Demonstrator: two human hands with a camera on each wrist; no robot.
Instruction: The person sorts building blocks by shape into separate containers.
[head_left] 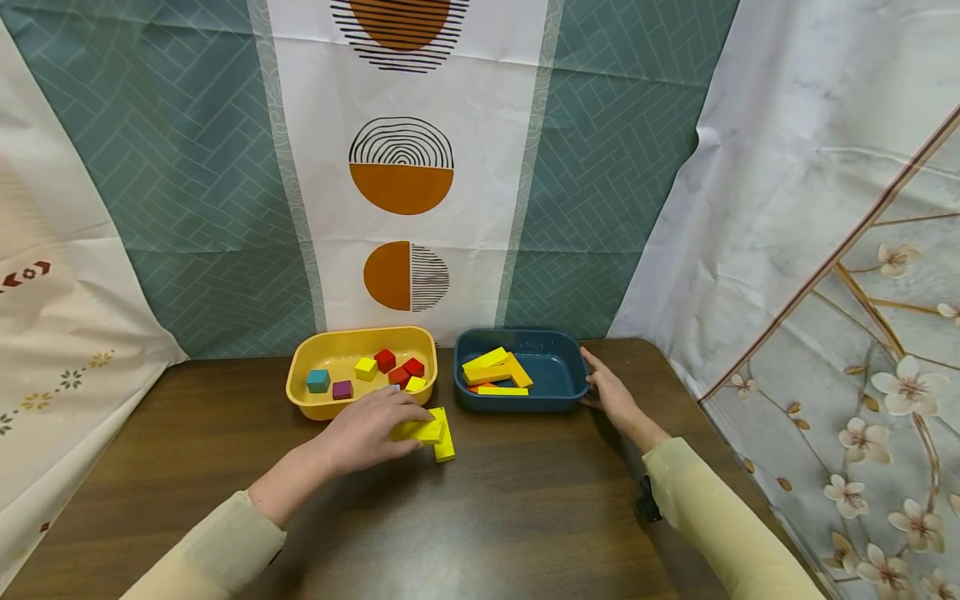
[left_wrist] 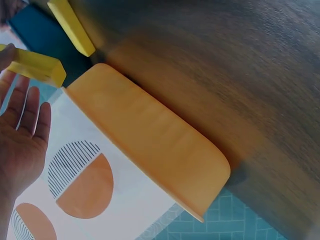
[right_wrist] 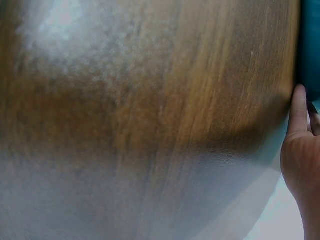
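Observation:
My left hand (head_left: 369,427) pinches a yellow rectangular block (head_left: 422,431) between thumb and fingers, just in front of the yellow tray (head_left: 318,408). In the left wrist view the held block (left_wrist: 40,68) sticks out past the fingers. Another yellow block (head_left: 446,446) lies on the table beside it, partly behind the held one. Against the right end of the dark blue tray (head_left: 555,403) rests my right hand (head_left: 617,400), its fingers extended along the outer wall. Several yellow blocks (head_left: 487,374) lie piled in the blue tray's left half, with a bit of orange showing beneath.
Inside the yellow tray are small cubes: a teal cube (head_left: 318,381), a purple cube (head_left: 342,390), and several red and yellow ones. Both trays stand at the back of the brown wooden table (head_left: 510,517), before a patterned curtain (head_left: 600,208).

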